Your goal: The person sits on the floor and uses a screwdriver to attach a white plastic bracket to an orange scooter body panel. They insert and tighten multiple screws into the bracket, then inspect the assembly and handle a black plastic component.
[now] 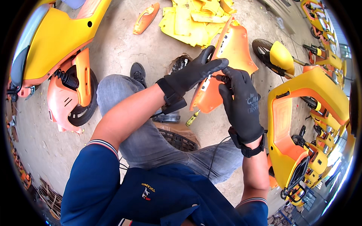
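Note:
A curved orange plastic panel (238,49) stands tilted before me, with a white strip carrying dark marks (206,83) along its near edge. My left hand (192,71), in a black glove, is closed on that edge, its thumb and fingers on either side. My right hand (243,100), also gloved in black, pinches a small dark part (220,78) against the strip; its exact kind is hard to make out. Both fingertips nearly meet. Below the panel, a screwdriver with a yellow-green handle (192,118) lies near a black plastic crate (177,139).
Yellow body panels (192,20) are heaped beyond the orange one, beside a small orange cover (146,18). A yellow scooter body with a wheel (82,96) stands at left. Another yellow-and-orange frame (281,124) is close on my right. An open container of dark hardware (180,64) sits near my shoe.

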Available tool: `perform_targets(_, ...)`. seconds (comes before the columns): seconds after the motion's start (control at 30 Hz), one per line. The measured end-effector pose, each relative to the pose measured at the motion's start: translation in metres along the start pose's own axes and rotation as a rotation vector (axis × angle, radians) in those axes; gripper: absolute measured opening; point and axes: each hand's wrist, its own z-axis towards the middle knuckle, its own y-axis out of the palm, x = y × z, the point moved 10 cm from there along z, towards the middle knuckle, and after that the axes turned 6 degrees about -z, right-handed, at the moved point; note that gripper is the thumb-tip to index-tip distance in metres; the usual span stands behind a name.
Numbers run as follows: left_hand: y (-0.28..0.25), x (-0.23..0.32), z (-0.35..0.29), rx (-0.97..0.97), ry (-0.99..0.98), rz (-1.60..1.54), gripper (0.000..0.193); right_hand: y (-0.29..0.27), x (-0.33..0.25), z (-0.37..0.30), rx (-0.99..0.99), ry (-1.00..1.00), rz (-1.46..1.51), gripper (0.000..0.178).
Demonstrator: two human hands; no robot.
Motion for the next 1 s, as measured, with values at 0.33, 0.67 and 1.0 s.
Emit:
perform_targets(0.33, 0.001, 0.004, -0.003, 0.024, 0.002, -0.002, 0.068, 0.008, 0.022, -0.005, -0.121, 0.195, -0.110, 0.025)
perform_targets(0.67, -0.001, 0.001, 0.000, 0.026, 0.013, -0.014, 0.066, 0.000, 0.002, -0.001, -0.091, 0.079, -0.044, 0.022)
perform_targets(1.0, -0.007, -0.005, 0.000, 0.077, -0.022, -0.008, 0.068, 0.000, 0.012, -0.004, -0.063, 0.140, -0.075, 0.023)
